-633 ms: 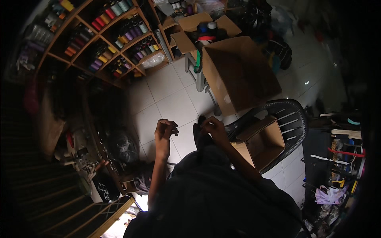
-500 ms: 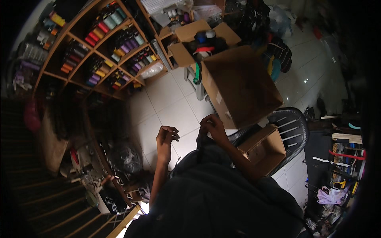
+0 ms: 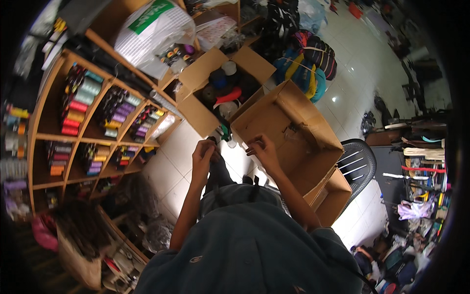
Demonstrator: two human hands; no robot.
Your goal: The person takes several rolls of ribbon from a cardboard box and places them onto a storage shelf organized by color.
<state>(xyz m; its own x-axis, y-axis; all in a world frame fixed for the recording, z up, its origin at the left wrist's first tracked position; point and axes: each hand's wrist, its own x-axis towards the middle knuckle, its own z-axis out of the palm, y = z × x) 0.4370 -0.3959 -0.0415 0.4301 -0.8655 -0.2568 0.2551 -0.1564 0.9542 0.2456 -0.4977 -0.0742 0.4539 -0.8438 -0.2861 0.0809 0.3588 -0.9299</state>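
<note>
- Head view, looking down: the left hand (image 3: 203,153) is raised in front of the chest with its fingers curled in and pinched on a small dark item (image 3: 211,140) at the fingertips; what the item is cannot be told.
- That dark item sits between the two hands, above the white tiled floor (image 3: 169,161) and just left of the big box's near edge.
- The right hand (image 3: 263,148) is close beside the left, fingers bent and drawn narrow toward the thumb; whether it grips anything is too small to tell.
- Just beyond the right hand stands a large open cardboard box (image 3: 298,142), tilted, its inside mostly bare brown card.
- A smaller cardboard box (image 3: 337,196) rests against the large one's lower right side, on or by a black chair (image 3: 360,164).
- Behind the large box, a second open cardboard box (image 3: 196,93) holds dark and pale spools and a red strip.
- To the left, a wooden shelf unit (image 3: 49,139) has compartments filled with rolls of coloured thread in teal, red, orange, purple and yellow.
- On top of the shelf lies a clear plastic bag (image 3: 156,34) with a white and green sheet inside.
- Farther back are bundles of striped fabric (image 3: 308,59) in blue, yellow and dark tones.
- At the right edge, a cluttered desk (image 3: 421,161) carries assorted tools and cables.
</note>
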